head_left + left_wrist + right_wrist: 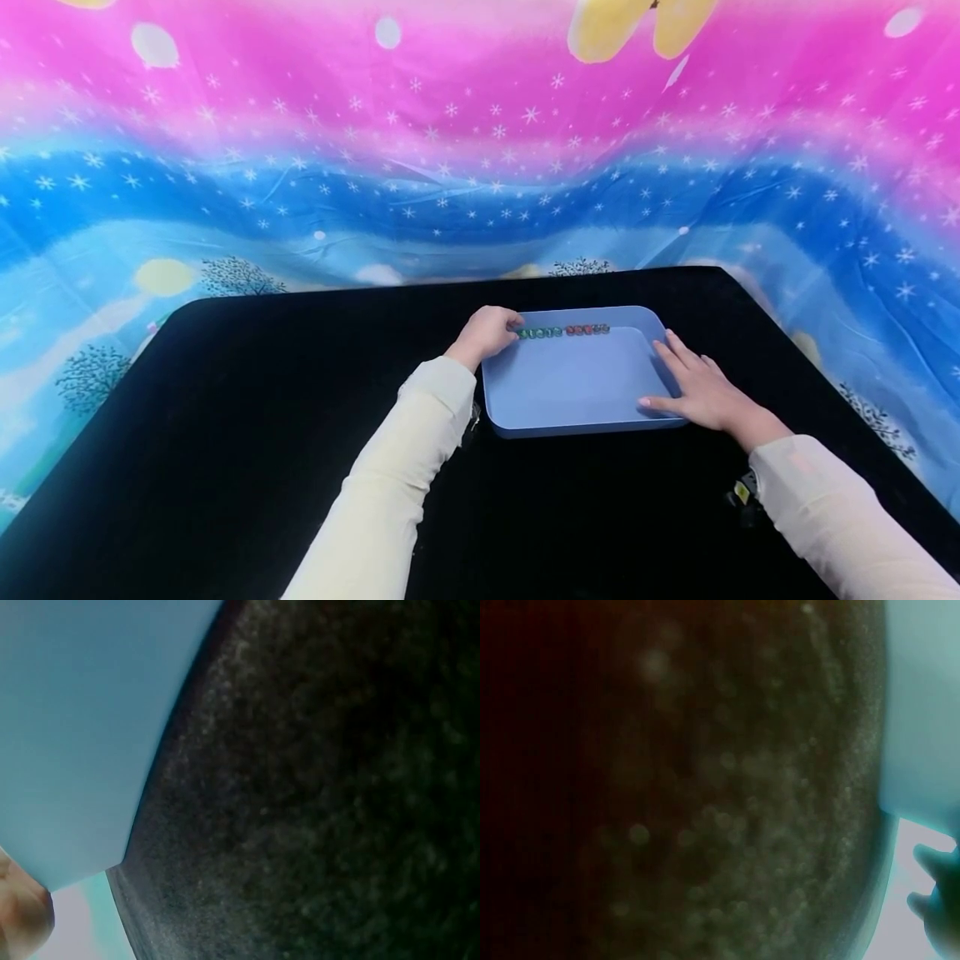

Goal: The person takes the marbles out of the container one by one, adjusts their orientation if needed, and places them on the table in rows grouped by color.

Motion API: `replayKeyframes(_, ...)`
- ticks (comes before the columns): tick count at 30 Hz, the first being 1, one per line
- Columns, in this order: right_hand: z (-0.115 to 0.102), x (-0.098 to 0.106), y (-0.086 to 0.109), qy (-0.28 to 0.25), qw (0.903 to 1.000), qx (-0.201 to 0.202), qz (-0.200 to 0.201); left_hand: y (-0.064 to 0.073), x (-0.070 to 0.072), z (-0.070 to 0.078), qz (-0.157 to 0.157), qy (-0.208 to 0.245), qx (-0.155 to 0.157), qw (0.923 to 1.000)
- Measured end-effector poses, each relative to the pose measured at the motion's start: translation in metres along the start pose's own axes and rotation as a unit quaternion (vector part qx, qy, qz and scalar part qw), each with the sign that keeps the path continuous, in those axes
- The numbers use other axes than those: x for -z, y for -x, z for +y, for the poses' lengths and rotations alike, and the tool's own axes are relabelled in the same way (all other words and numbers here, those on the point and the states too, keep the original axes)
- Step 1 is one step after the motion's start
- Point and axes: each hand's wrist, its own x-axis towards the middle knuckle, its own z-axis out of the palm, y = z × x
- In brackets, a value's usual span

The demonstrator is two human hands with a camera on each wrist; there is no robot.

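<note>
A shallow blue tray [577, 375] lies on the black table. Along its far inner edge runs a row of small shiny pieces: green ones [540, 332] at the left, reddish ones [579, 330] and darker ones [602, 329] to their right. My left hand [489, 332] reaches over the tray's far left corner, fingers bent, fingertips right at the row's left end; I cannot tell what sits between them. Fingers spread and nearly straight, my right hand [697, 386] rests on the tray's right rim, thumb reaching over the inside. Both wrist views show mostly tray wall and tabletop.
The black table [262, 433] spreads widely to the left and in front of the tray. Behind it hangs a pink and blue patterned cloth [465, 150]. A small dark device [744, 492] shows under the right sleeve.
</note>
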Motion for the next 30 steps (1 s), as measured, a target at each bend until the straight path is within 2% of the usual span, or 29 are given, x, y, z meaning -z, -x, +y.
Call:
replayKeyframes(10,0.0005,0.0004,-0.0009,-0.007,1.0000,0.001,0.000,-0.0019,-0.0020,0.0032,-0.005,-0.065,0.005,0.9979)
replayKeyframes(14,0.0016,-0.0004,-0.0017,-0.009,1.0000,-0.001,-0.002,-0.0026,-0.0041,0.0038,-0.002,-0.070,0.014,0.9975)
replayKeyframes(23,0.0017,0.0001,-0.0012,-0.016,0.9999,0.002,-0.002,-0.0045,-0.0070,0.0046,-0.003,-0.100,0.012,0.9949)
replayKeyframes(30,0.0002,0.0007,-0.0006,-0.018,0.9998,-0.001,-0.006,-0.0040,-0.0083,0.0046,0.000,-0.102,0.013,0.9947)
